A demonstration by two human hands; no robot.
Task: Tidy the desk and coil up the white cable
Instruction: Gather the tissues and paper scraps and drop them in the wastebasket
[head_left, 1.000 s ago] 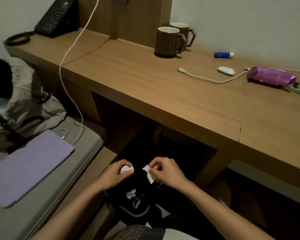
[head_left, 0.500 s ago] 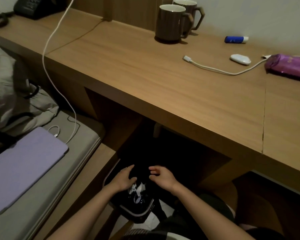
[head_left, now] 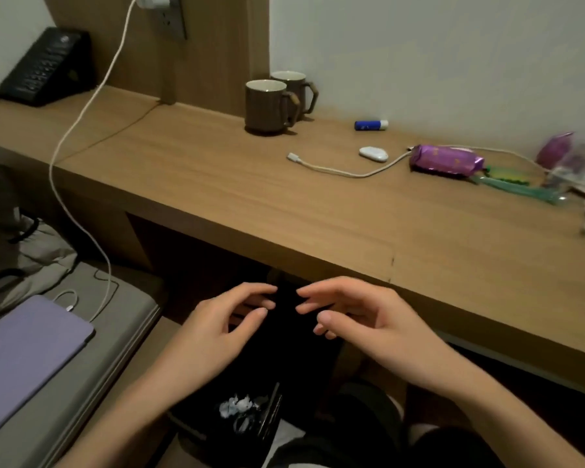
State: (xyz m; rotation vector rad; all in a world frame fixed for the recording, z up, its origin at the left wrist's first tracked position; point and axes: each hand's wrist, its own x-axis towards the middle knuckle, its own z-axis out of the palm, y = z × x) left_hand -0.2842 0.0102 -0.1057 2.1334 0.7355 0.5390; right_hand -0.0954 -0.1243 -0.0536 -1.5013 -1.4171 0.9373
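Hovered left hand [head_left: 217,319] and right hand [head_left: 362,319] empty, fingers [head_left: 250,295] loosely apart, at near edge of the surface [head_left: 217,184]. Found white cable [head_left: 338,170] uncoiled far right by purple packet [head_left: 446,160]; judged coiling undone, scraps [head_left: 237,405] binned.

The white cable [head_left: 352,175] passes behind the purple packet [head_left: 446,160]; its far end is lost in blurred clutter [head_left: 574,163] cut by the right edge. The wall charger [head_left: 152,0] is cropped at top. The bin [head_left: 269,412] contents are too dark to identify.
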